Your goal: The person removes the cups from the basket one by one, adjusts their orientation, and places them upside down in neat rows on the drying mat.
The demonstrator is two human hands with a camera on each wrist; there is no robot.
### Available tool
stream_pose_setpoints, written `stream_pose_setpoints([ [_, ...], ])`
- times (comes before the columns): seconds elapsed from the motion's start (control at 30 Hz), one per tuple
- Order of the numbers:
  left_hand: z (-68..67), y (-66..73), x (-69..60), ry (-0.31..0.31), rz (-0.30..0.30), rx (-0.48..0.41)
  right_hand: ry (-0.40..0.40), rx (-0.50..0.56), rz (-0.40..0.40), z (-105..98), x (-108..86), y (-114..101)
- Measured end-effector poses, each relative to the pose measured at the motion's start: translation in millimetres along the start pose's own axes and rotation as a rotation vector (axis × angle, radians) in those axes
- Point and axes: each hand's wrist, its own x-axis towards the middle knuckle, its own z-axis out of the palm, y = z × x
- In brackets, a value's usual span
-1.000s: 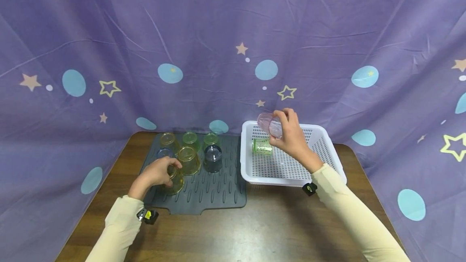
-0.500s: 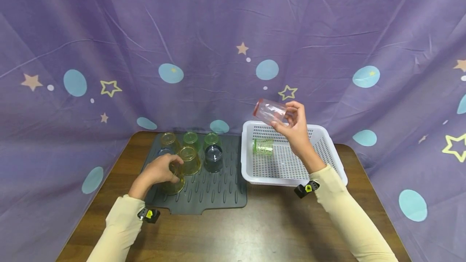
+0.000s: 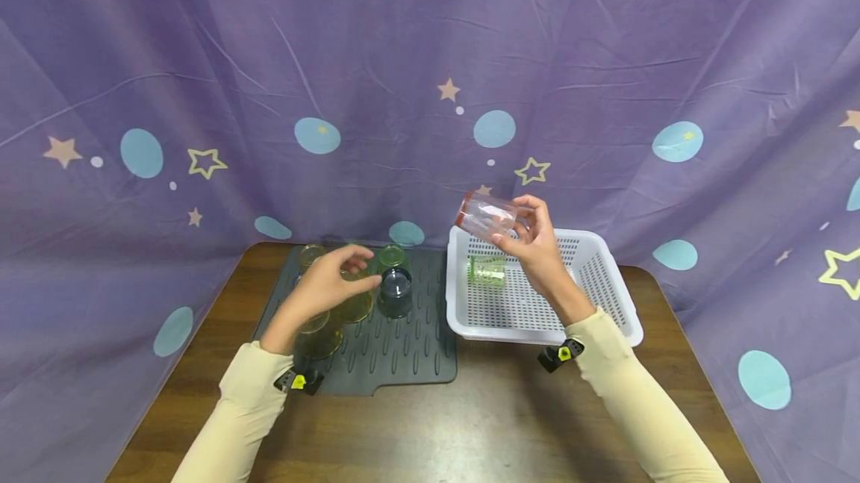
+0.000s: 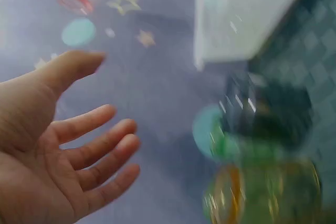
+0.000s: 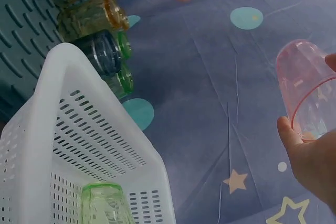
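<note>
A clear pink glass (image 3: pixel 485 216) with a red base is tilted on its side in the air above the basket's back left part. My right hand (image 3: pixel 537 248) grips it near its mouth between thumb and fingers. Over the dark drying mat my left hand (image 3: pixel 332 281) is raised with nothing in it, fingers spread and thumb apart in the left wrist view. Beneath and beside it stand upside-down glasses: a yellow glass (image 3: pixel 322 341) in front, a dark blue glass (image 3: pixel 396 295) to the right, a green glass (image 3: pixel 392 255) behind. My left hand hides several others partly.
A white perforated basket (image 3: pixel 537 335) stands right of the grey mat (image 3: pixel 403 363); a green glass (image 3: pixel 488 272) lies on its side in it. A patterned purple curtain (image 3: pixel 403 57) hangs behind the wooden table (image 3: pixel 437 431).
My left hand has let go of the front yellow glass and moved up and right. My right hand has lifted the pink glass, turned it, then brought it slightly down and left.
</note>
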Motion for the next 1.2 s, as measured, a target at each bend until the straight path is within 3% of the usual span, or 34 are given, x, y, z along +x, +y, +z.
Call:
stream_pose_setpoints([
  [0.13, 1.9, 28.1, 16.2, 0.017, 0.0, -0.248, -0.04, -0.021, 0.003, 6.7, -1.7, 1.8],
  [0.3, 7.9, 56.5, 31.6, -0.046, -0.025, -0.502, -0.098, -0.047, 0.011, 15.8, -2.4, 3.6],
  [0.47, 17.7, 72.5, 42.2, -0.121, -0.074, -0.679, -0.157, -0.071, 0.017, 20.9, -3.1, 5.0],
  [0.67, 27.9, 84.1, 51.5, -0.151, -0.141, -0.887, -0.207, -0.063, 0.019, 24.0, -3.7, 6.9],
  [0.83, 34.4, 90.6, 54.1, -0.163, -0.151, -0.949, -0.244, -0.059, 0.019, 26.2, -4.2, 9.1],
  [1.0, 39.1, 92.4, 55.6, -0.132, -0.134, -0.962, -0.268, -0.054, 0.017, 27.6, -3.8, 9.4],
  [1.2, 39.4, 93.5, 55.7, -0.092, -0.157, -0.979, -0.288, -0.064, 0.025, 28.1, -2.5, 7.2],
])
